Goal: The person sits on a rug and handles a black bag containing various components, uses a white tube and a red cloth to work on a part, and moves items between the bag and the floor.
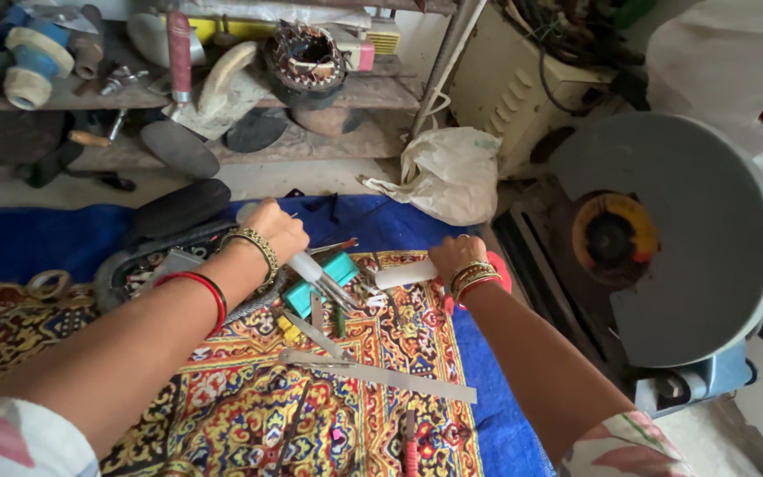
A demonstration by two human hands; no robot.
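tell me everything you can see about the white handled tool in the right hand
The white-handled tool shows a smooth, rounded, pale handle that looks like plastic. It lies almost level over the patterned rug, its free end pointing toward the left hand. The right hand closes round its other end, hiding that part. Whether it touches the rug is unclear.

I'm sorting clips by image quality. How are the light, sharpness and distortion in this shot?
Head view: soft, even daylight with no hard shadows; the white sheet at top right is washed out; left hand, right hand and patterned rug look sharp; the nearest sleeves at the bottom corners are blurred; wide-angle bending shows at the shelf.
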